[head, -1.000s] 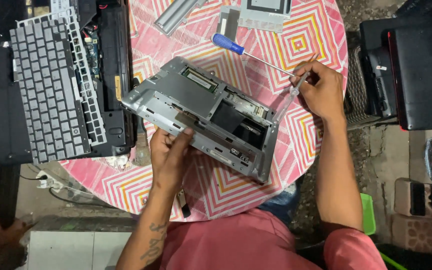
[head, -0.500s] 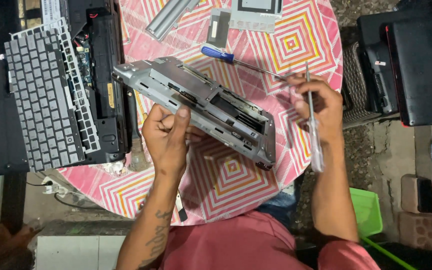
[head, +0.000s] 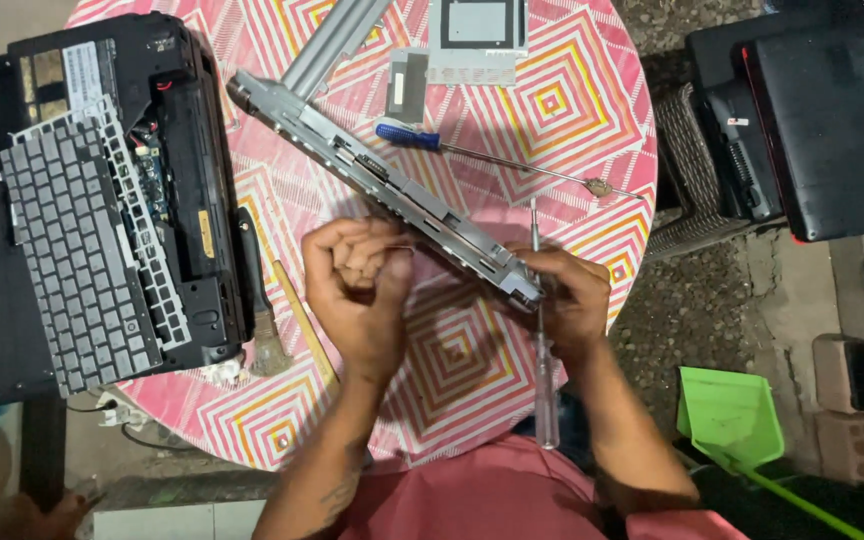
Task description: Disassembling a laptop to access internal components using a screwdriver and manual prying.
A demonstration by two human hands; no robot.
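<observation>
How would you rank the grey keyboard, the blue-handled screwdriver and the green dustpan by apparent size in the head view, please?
1. Grey keyboard, largest.
2. Green dustpan, though the floor is farther off.
3. Blue-handled screwdriver: long but thin, smallest.

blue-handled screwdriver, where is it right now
In the head view the blue-handled screwdriver lies on the round patterned table, just beyond the grey laptop chassis, toward the right hand side.

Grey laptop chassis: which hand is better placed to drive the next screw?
Probably right. The right hand already holds a clear-handled screwdriver at the grey laptop chassis end, while the left hand steadies its long edge.
</observation>
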